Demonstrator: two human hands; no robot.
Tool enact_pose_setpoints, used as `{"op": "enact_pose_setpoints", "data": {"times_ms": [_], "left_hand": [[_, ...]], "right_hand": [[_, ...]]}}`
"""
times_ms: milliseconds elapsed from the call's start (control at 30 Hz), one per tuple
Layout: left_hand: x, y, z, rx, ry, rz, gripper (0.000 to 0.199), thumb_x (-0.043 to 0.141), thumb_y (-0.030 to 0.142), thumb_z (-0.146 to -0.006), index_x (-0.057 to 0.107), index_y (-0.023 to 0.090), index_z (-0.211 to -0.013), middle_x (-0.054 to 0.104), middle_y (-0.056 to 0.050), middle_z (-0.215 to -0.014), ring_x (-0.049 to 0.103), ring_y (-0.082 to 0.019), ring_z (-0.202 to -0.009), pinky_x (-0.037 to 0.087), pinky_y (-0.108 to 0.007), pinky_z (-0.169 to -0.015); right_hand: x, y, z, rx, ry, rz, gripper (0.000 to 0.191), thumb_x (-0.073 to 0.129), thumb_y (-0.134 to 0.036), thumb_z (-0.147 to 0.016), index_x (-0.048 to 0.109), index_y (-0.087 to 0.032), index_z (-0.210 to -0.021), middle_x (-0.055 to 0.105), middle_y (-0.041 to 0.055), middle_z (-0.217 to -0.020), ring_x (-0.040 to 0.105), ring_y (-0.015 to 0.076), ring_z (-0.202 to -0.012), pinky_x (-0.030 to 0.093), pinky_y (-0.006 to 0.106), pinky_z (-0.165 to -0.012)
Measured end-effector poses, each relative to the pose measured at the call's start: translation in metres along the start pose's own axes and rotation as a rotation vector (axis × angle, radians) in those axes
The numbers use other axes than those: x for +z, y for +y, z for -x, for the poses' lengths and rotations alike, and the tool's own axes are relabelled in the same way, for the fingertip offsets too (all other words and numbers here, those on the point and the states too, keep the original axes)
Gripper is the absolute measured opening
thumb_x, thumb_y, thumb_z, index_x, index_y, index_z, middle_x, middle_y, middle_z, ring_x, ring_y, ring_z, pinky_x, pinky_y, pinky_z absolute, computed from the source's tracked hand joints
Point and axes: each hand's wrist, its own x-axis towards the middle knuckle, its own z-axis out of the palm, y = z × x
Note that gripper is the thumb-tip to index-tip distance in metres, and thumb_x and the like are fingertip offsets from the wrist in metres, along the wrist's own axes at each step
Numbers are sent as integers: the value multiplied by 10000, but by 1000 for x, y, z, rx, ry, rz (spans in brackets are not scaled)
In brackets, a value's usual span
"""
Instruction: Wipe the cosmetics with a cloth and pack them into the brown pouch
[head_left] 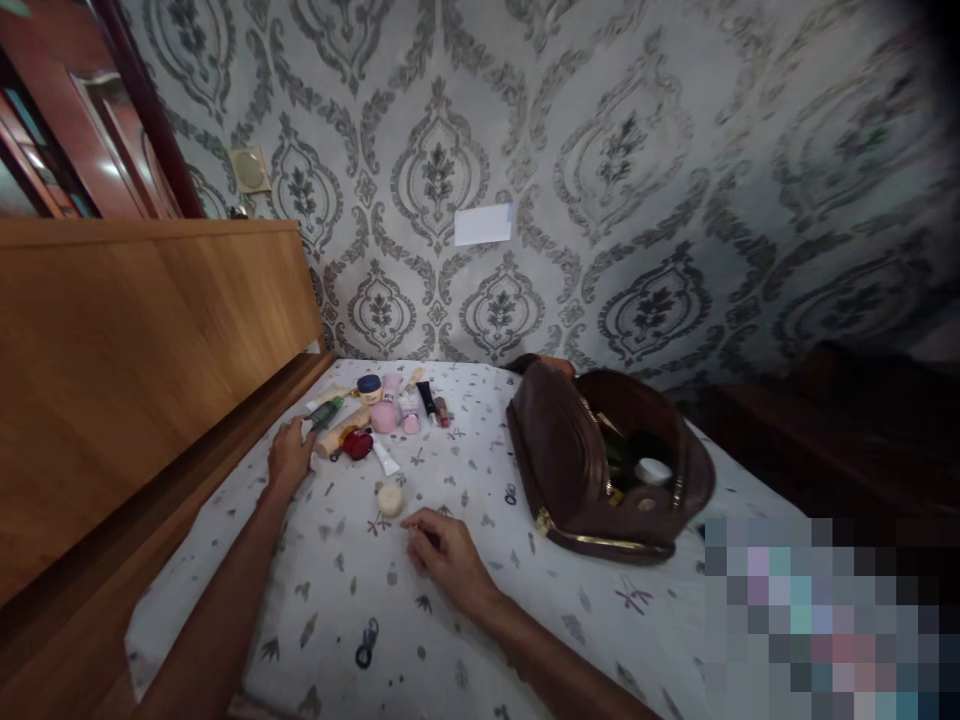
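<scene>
My left hand (289, 456) is closed round the near end of a green bottle (327, 412) with a pale end, at the left of the cloth. Loosely bent, with thumb and fingers apart, my right hand (448, 556) holds nothing. Just ahead of its fingertips lies a small cream-coloured round jar (390, 500). Close to the left hand are a peach tube (345, 432), a dark red round item (358, 444) and a white tube (387, 459). Behind these stand a blue-lidded jar (370, 389), a pink round container (385, 417) and a black tube (427, 400).
A brown zippered bag (559, 450) sits unzipped on the right, a white-lidded item (653, 471) inside it. Wooden furniture (165, 330) borders the left side. Patterned wallpaper (480, 130) covers the wall behind. The lower right corner is pixelated.
</scene>
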Motion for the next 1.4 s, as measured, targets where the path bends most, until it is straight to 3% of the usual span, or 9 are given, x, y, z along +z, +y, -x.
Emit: {"op": "enact_pose_setpoints", "data": {"times_ms": [233, 400, 500, 600, 767, 933, 1100, 1267, 1400], "left_hand": [[-19, 7, -2, -155, 103, 411, 365, 518, 365, -769, 619, 122, -1022, 600, -28, -724, 597, -205, -721, 484, -289, -651], [-30, 43, 36, -107, 9, 658, 483, 511, 518, -780, 621, 131, -1047, 605, -3, -716, 548, -146, -593, 434, -238, -541], [-26, 77, 78, -15, -136, 719, 380, 617, 464, -750, 666, 153, -963, 653, -25, -803, 598, -174, -704, 475, -263, -637], [-18, 109, 121, 217, -267, 672, 326, 584, 350, -817, 635, 199, -1101, 633, -57, -995, 614, -212, -921, 495, -326, -823], [-10, 134, 164, 497, -376, 404, 431, 566, 221, -824, 546, 269, -1252, 513, -66, -1091, 581, -223, -1008, 504, -363, -876], [-10, 141, 174, 674, -435, 340, 328, 547, 235, -854, 599, 264, -1177, 557, -75, -1077, 591, -234, -985, 512, -368, -849], [-14, 154, 150, 345, -382, 679, 203, 517, 371, -906, 621, 218, -990, 661, -47, -911, 627, -204, -916, 475, -331, -882], [-1, 168, 111, -122, -161, 903, 346, 481, 488, -912, 594, 219, -1099, 668, -68, -1114, 573, -215, -1147, 434, -333, -984], [16, 176, 112, -186, -286, 914, 451, 484, 551, -892, 590, 202, -1158, 661, -93, -1167, 551, -246, -1206, 433, -378, -1014]], "right_hand": [[0, 4, -1, 22, 39, -52, 179, 549, -339, -813, 628, -180, -835, 561, -31, -595, 485, 104, -477, 379, 235, -486], [-4, -7, -6, 60, 85, -330, 417, 642, -511, -786, 640, -190, -1052, 681, 40, -838, 632, 153, -676, 461, 261, -577], [-4, -16, -10, 82, 165, -552, 560, 665, -571, -770, 586, -243, -1217, 653, 92, -1183, 652, 198, -994, 492, 325, -819], [0, -19, -10, 123, 255, -728, 655, 669, -624, -740, 532, -285, -1283, 602, 85, -1288, 634, 202, -1062, 479, 340, -882], [-1, -13, 1, 109, 340, -767, 675, 669, -600, -736, 433, -339, -1312, 660, 24, -1155, 650, 185, -901, 497, 278, -682], [-11, -9, 3, 126, 435, -861, 576, 790, -479, -649, 537, -280, -1126, 684, -30, -864, 628, 152, -739, 472, 237, -621], [-14, -11, -1, 196, 405, -1023, 433, 832, -441, -603, 632, -187, -891, 657, -33, -748, 563, 97, -609, 448, 198, -530], [-10, -17, 2, 250, 364, -1020, 393, 787, -480, -665, 623, -181, -860, 622, -33, -673, 550, 112, -549, 446, 226, -474], [-8, -20, 5, 173, 317, -983, 356, 812, -429, -643, 623, -193, -830, 601, -56, -661, 517, 89, -527, 447, 212, -496]]}}
